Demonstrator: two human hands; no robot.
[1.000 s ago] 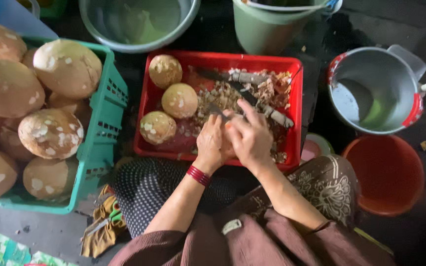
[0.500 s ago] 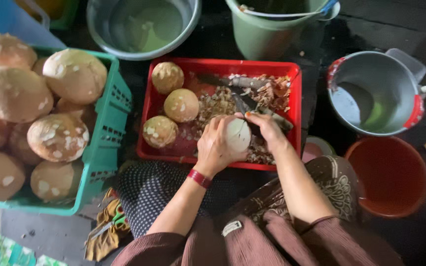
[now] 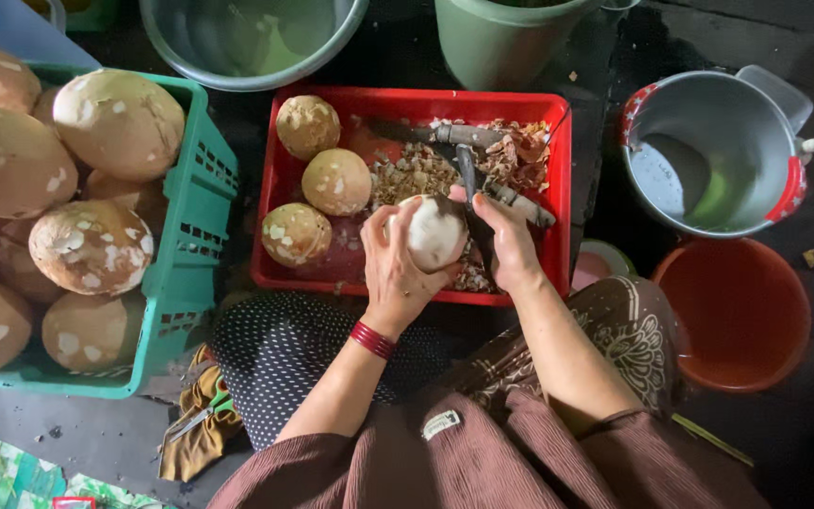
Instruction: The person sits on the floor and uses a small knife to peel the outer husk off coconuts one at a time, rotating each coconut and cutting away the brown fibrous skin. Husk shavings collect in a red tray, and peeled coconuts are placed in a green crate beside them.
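We've got our left hand point(image 3: 398, 269) wrapped around a nearly white, round peeled coconut point(image 3: 435, 231) over the red plastic tray point(image 3: 280, 198), right hand point(image 3: 511, 245) closed on a dark-bladed knife point(image 3: 468, 174). Three brown speckled coconuts point(image 3: 336, 181) left in the tray, plus more in the green basket point(image 3: 186, 236).

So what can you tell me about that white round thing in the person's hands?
The white ball looks like a peeled coconut: smooth, pale and rounded, with a dark patch of husk left near its top right. The left hand cups it from below and the side; the right hand touches its right edge with a dark blade. It hangs over the red tray, above brown peelings.
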